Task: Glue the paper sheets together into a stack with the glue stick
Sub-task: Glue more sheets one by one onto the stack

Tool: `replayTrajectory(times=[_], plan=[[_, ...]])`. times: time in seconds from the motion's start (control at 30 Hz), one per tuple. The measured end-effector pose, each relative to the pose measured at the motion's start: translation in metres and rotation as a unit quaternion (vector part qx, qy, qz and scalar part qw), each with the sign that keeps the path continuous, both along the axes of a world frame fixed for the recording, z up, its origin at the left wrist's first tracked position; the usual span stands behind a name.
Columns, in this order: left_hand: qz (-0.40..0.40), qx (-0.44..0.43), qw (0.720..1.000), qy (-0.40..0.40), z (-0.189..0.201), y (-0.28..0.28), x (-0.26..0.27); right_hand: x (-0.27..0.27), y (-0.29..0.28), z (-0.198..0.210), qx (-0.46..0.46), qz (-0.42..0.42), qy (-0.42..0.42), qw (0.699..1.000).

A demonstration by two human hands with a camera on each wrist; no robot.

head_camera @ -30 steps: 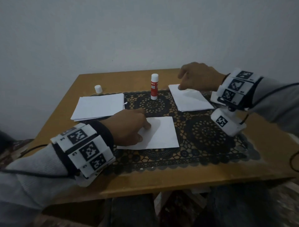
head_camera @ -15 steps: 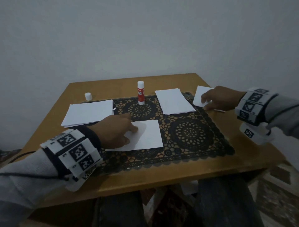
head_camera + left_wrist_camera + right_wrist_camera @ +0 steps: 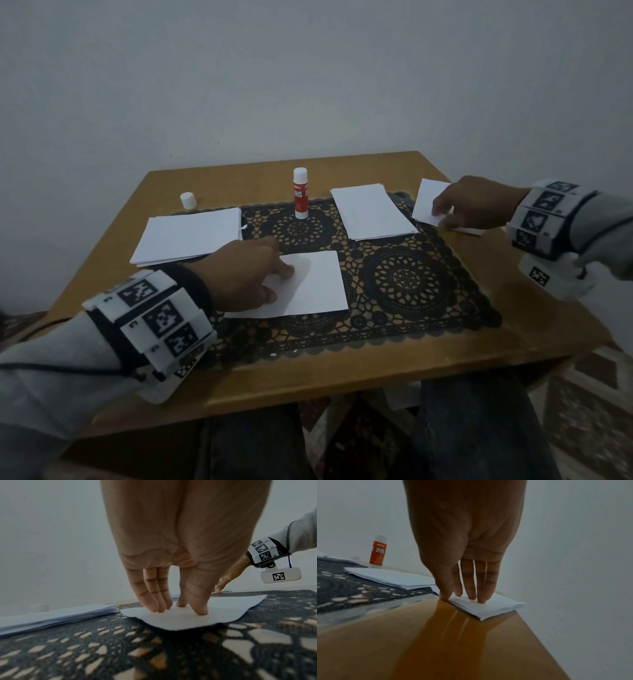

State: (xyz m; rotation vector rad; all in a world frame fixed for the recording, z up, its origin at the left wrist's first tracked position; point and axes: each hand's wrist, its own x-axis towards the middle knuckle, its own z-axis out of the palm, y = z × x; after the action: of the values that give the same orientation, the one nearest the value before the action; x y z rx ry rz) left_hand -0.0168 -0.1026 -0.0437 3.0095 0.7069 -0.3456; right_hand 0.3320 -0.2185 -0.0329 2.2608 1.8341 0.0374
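Head view, centre frame: the left hand (image 3: 245, 274) presses straight fingers on a thin, floppy sheet (image 3: 308, 284); at right, the right hand (image 3: 474, 202) flattens a small stack (image 3: 489, 607), best lifted by an edge.

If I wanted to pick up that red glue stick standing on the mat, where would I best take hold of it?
Probably around the red middle of the glue stick, thumb on one side and fingers on the other. It stands upright on the lace mat with open space around it, so a hand can come from the front or from above. Its cap is off, so avoid the top end.
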Motion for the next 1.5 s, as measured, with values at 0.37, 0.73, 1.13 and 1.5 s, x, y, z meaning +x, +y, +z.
replayTrajectory(times=[0.37,0.73,1.13,1.5], plan=[[0.003,-0.001,1.0,-0.001,0.0,-0.002,0.0,0.003,-0.006,-0.009,0.044,-0.006,0.014,0.999],[0.007,-0.005,1.0,0.001,0.001,-0.002,0.001,0.029,-0.008,-0.026,0.072,-0.18,0.167,0.967],[0.008,-0.007,1.0,0.005,0.001,-0.002,0.002,0.014,0.012,-0.021,0.062,-0.128,0.191,0.971],[0.005,-0.001,1.0,0.005,0.002,-0.001,0.001,-0.006,0.006,-0.008,-0.011,-0.041,0.065,0.997]])
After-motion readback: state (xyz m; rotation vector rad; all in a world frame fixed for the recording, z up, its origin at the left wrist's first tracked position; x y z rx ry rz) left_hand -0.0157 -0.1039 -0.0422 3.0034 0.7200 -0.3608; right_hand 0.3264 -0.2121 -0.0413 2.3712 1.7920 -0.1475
